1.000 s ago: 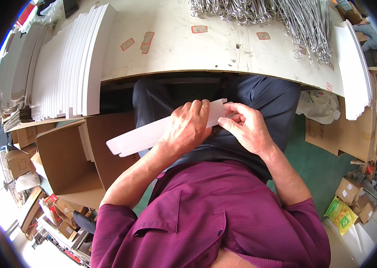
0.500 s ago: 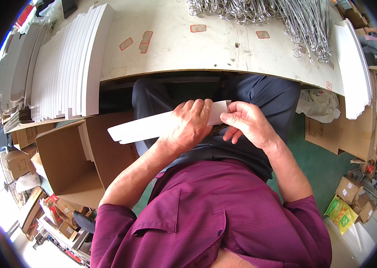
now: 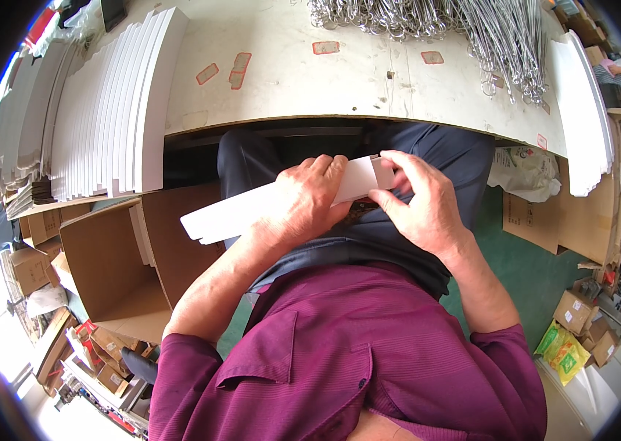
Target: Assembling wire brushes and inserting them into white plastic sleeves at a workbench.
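A long, narrow white cardboard box (image 3: pixel 233 214) lies across my lap, tilted up toward its right end. My left hand (image 3: pixel 307 198) is closed over its middle, fingers over the far side. My right hand (image 3: pixel 428 195) is at the right end, index finger on the far corner and thumb on the near one, around a greyish-white end flap. Its other fingers are curled and partly blurred behind the flap. At the box's left end, flaps stick out. What is inside the box is hidden.
Flat white boxes (image 3: pixel 116 103) stand in a row on the table's left, more white cartons (image 3: pixel 579 110) at its right edge. Metal rods with looped ends (image 3: pixel 501 44) are heaped at the table's far right. An open brown carton (image 3: pixel 108 257) stands left of my legs.
The box's right end has risen slightly and its end flap now shows. My right hand has shifted a little to the right, its thumb and index finger spread wider around the end.
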Available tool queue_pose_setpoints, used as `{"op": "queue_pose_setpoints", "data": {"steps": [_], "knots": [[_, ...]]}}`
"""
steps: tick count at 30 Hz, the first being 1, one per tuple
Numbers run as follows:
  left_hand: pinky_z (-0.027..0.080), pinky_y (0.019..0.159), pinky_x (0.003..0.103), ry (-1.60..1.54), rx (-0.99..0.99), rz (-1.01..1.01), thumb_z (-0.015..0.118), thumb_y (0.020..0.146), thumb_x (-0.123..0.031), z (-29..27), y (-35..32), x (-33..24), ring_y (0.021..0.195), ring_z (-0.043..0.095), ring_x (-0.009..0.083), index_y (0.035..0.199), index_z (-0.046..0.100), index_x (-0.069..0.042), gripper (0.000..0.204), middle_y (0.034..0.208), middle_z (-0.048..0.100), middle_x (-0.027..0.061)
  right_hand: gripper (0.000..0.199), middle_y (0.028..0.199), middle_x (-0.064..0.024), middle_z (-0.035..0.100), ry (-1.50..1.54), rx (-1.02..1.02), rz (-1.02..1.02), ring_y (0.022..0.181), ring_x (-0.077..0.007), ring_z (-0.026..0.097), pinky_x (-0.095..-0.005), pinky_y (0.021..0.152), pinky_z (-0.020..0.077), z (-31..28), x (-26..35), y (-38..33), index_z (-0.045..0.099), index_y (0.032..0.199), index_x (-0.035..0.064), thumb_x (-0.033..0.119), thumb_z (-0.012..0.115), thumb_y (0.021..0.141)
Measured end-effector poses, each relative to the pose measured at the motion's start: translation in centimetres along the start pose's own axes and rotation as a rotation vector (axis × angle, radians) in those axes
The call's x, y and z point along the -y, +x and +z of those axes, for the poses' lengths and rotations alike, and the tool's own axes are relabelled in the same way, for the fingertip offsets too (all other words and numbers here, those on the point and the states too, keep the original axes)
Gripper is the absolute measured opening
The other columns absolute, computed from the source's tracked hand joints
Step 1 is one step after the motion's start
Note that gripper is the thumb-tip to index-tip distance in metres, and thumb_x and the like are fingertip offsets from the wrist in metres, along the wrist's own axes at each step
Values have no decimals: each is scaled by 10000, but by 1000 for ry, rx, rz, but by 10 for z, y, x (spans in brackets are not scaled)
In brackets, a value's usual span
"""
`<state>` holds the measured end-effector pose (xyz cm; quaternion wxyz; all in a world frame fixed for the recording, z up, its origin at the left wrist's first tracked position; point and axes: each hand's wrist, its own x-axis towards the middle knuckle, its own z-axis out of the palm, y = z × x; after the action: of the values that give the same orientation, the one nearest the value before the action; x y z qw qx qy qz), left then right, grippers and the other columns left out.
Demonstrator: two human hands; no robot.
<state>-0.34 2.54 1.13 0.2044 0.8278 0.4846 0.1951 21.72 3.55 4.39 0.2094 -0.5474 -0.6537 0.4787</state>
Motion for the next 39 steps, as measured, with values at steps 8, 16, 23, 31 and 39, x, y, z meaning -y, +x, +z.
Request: {"op": "queue_pose_setpoints", "data": {"steps": [8, 16, 23, 31, 39], "knots": [[583, 710, 444, -109, 29, 39, 817, 698, -159, -1, 5, -1, 819, 686, 356, 1104, 609, 3, 484, 892, 659, 159, 626, 1255, -183, 625, -552, 61, -520, 1182, -337, 590, -420, 1057, 468, 5, -9, 11, 570, 1316, -48, 100, 811, 758], [584, 707, 441, -154, 75, 6, 815, 700, -152, 0, 3, 1, 829, 693, 364, 1082, 623, 9, 457, 896, 673, 173, 609, 1208, -182, 646, -556, 118, -548, 1074, -324, 618, -409, 979, 508, 4, -13, 12, 597, 1286, -55, 127, 820, 748], [578, 736, 443, -79, 76, 7, 834, 714, -179, -18, 2, 3, 847, 688, 362, 1101, 621, 4, 478, 907, 668, 166, 606, 1206, -186, 644, -526, 104, -523, 1099, -331, 617, -417, 977, 512, -7, -13, 14, 607, 1265, -49, 151, 834, 740], [574, 743, 443, -104, 62, 39, 829, 715, -183, -12, 2, 4, 850, 683, 353, 1090, 620, 10, 471, 915, 669, 162, 616, 1170, -181, 645, -566, 119, -547, 1077, -339, 619, -422, 976, 495, 5, -7, 17, 588, 1262, -67, 169, 835, 749], [568, 785, 450, -112, 127, 13, 827, 726, -200, -11, 0, 1, 909, 682, 360, 1100, 612, 15, 482, 967, 677, 177, 579, 1135, -186, 652, -529, 147, -552, 1034, -339, 626, -426, 938, 504, 8, -14, 16, 584, 1259, -73, 159, 809, 779]]}}
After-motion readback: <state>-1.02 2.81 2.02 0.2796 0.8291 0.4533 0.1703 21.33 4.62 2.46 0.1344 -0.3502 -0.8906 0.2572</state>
